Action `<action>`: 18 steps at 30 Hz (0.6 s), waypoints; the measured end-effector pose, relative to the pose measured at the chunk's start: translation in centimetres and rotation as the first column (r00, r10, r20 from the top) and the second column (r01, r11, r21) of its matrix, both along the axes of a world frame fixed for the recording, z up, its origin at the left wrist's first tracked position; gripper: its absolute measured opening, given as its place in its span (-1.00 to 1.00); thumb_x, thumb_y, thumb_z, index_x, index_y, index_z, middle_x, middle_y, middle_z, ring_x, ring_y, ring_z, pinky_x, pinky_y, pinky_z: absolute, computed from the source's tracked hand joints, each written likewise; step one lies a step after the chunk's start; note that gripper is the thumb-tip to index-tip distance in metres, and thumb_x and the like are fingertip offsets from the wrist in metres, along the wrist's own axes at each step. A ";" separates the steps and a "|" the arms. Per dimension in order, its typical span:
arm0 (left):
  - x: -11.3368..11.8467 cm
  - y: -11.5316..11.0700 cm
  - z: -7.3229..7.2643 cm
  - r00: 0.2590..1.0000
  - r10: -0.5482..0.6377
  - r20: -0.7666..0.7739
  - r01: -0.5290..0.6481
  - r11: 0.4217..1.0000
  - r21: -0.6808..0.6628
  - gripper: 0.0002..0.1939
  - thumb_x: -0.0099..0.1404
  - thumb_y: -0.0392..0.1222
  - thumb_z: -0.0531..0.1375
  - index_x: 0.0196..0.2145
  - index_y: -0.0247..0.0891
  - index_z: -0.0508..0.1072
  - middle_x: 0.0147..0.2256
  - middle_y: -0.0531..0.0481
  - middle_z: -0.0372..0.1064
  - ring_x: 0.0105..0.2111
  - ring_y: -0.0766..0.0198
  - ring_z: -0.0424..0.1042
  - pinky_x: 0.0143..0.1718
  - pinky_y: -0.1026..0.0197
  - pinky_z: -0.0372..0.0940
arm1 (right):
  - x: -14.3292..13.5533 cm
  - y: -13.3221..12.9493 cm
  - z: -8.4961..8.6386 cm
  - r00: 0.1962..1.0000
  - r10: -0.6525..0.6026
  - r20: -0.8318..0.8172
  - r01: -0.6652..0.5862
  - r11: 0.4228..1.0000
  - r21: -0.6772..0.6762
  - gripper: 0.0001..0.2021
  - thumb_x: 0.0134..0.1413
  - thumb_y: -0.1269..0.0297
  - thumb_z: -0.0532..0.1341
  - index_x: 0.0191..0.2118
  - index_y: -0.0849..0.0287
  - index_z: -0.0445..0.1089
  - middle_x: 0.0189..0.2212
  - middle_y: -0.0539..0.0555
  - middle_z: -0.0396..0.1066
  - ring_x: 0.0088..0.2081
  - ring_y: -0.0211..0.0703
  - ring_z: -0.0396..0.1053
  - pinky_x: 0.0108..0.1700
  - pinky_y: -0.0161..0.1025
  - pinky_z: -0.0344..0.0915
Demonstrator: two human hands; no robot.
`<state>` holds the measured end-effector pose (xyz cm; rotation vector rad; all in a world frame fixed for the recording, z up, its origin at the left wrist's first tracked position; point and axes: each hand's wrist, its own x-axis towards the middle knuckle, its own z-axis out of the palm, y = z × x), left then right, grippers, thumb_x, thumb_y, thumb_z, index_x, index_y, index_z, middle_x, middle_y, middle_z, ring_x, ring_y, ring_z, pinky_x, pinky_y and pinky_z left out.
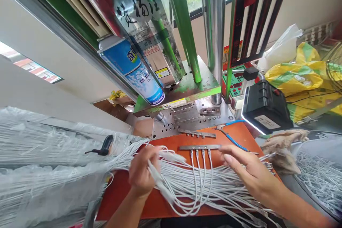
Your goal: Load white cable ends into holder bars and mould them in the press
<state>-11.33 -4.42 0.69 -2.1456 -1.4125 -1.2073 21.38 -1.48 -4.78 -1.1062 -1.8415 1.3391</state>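
Bunched white cables (160, 178) pass through my left hand (144, 171), whose fingers are curled closed around them. My right hand (248, 171) has its thumb and fingers apart, fingertips at the right end of a narrow metal bar (184, 148). Whether they touch the bar I cannot tell. Several cable ends with small metal plugs (197, 153) sit in a row along the bar's near edge, and their cables loop back toward my left hand. Behind lies a second slotted metal bar (211, 135), partly on the press bed. More white cables (221, 181) spread beneath both hands.
A green-framed press with a steel bed (165, 128) stands ahead, a blue spray can (133, 74) on its plate. Blue-handled pliers (235, 141) lie on the orange table (114, 199). A black lamp box (267, 107) and a bin of white scraps (317, 178) are at right.
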 end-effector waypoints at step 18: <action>6.8 0.0 -8.1 0.936 0.243 -0.252 -0.351 0.643 -0.681 -0.84 0.36 -0.30 0.20 -0.40 -0.18 0.37 -0.35 0.01 0.42 -0.29 0.16 0.42 -0.23 0.12 0.24 | -2.3 3.9 -5.6 0.910 0.025 0.413 -0.307 0.711 0.633 -0.78 0.48 0.32 0.01 0.05 0.17 0.37 -0.13 0.16 0.43 -0.13 -0.03 0.40 -0.11 -0.10 0.36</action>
